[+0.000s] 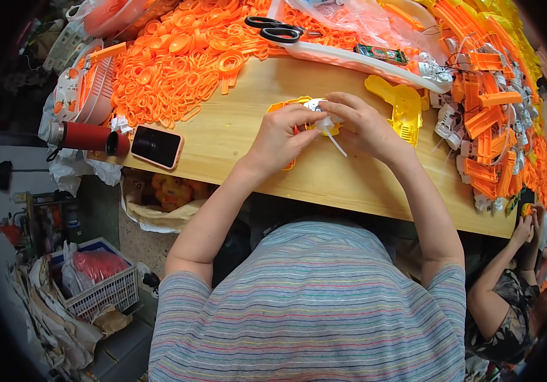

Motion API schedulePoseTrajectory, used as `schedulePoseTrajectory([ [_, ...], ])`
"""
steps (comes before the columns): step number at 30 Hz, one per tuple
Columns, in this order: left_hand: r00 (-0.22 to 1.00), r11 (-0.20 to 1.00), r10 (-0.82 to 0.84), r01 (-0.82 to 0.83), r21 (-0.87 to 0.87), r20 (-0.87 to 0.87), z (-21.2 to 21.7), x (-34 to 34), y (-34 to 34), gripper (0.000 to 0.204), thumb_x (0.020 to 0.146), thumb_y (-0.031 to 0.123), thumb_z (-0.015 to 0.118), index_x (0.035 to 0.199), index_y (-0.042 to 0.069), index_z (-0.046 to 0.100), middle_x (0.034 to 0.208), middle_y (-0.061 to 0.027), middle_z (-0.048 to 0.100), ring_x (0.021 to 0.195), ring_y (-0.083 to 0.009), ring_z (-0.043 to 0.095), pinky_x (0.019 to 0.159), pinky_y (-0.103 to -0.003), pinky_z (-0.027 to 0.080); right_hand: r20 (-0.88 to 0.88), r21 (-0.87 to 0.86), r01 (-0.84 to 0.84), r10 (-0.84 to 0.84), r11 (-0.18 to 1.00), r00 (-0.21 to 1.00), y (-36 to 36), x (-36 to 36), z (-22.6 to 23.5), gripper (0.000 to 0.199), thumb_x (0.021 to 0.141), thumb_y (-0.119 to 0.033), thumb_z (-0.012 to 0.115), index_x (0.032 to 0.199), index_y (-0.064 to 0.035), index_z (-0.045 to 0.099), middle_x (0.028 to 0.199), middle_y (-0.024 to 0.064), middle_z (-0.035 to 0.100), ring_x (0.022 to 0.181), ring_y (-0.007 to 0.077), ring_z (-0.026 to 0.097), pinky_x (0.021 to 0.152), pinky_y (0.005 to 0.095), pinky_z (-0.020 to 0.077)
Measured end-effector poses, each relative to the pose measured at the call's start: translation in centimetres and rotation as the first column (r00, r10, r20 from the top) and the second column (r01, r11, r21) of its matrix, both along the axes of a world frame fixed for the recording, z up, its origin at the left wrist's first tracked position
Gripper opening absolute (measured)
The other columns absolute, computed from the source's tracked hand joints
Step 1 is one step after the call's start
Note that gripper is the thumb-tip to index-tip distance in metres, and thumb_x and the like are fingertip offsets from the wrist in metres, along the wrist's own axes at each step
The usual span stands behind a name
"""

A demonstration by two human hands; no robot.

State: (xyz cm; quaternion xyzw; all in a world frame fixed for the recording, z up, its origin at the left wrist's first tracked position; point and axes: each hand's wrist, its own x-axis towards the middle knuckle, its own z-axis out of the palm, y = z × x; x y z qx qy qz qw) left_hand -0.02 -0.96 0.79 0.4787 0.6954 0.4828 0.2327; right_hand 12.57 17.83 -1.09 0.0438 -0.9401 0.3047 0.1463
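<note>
The left hand [286,132] pinches a small white piece [325,123] between thumb and fingers, its thin pale stem [337,145] pointing down toward the person; the right hand [368,127] curls over the same piece from the other side, though how firmly its fingers grip I cannot tell. That white piece sits between the two hands, above the wooden surface [235,148], and just beyond the fingertips a white mechanism [313,104] shows, with a yellow part [284,104] partly hidden behind the left hand (whether these are joined, the fingers hide). Just beyond and right of the right hand lies a yellow shell [406,108]; farther right is a pile of orange and white assemblies [487,127]. Beyond the left hand spreads a heap of loose orange parts [171,70], with a phone [157,146] well off to its left. The likeliest trouble, I judge, is a slip: the piece is small, so an uneven pinch could drop it or twist it askew. The thin stem could bend if pressed sideways, and a wide sweep of the right hand might knock the shell.
</note>
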Motion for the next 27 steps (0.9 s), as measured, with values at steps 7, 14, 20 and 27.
schedulePoseTrajectory([
  [7,0.919,0.984,-0.008,0.078,0.162,-0.394,-0.7,-0.1,1.2,0.028,0.077,0.001,0.072,0.104,0.006,0.070,0.092,-0.0101,0.069,0.080,-0.0230,0.066,0.073,-0.033,0.053,0.043,-0.094,-0.025,0.030,0.995,0.999,0.3,-0.5,0.4,0.061,0.067,0.013,0.066,0.125,-0.0060,0.059,0.125,0.0182,0.056,0.111,0.0362,0.059,0.092,0.0388,0.0529],
  [14,0.859,0.982,-0.049,0.134,0.130,-0.510,-0.4,-0.2,1.7,0.022,0.075,0.001,0.072,0.096,0.007,0.070,0.091,-0.0086,0.070,0.087,-0.0281,0.067,0.078,-0.037,0.053,0.049,-0.137,-0.040,0.047,0.990,0.998,0.4,-0.6,0.5,0.060,0.068,0.014,0.066,0.124,-0.0055,0.060,0.123,0.0177,0.057,0.111,0.0354,0.059,0.091,0.0378,0.0533],
  [20,0.829,0.978,-0.181,0.207,-0.010,-0.529,0.2,-0.6,2.5,0.021,0.073,0.000,0.071,0.093,0.008,0.070,0.091,-0.0093,0.069,0.086,-0.0284,0.066,0.077,-0.038,0.053,0.055,-0.143,-0.037,0.045,0.989,0.997,0.2,-0.6,0.8,0.059,0.068,0.013,0.065,0.124,-0.0054,0.059,0.122,0.0171,0.057,0.109,0.0351,0.060,0.090,0.0385,0.0533],
  [27,0.833,0.980,-0.023,0.127,0.151,-0.553,-1.5,0.9,0.6,0.021,0.073,-0.001,0.070,0.093,0.005,0.069,0.093,-0.0099,0.066,0.091,-0.0306,0.063,0.082,-0.040,0.050,-0.008,-0.099,-0.036,0.036,0.994,0.999,-0.7,-0.5,0.3,0.060,0.068,0.013,0.065,0.125,-0.0068,0.059,0.123,0.0173,0.056,0.110,0.0357,0.059,0.091,0.0389,0.0527],
])
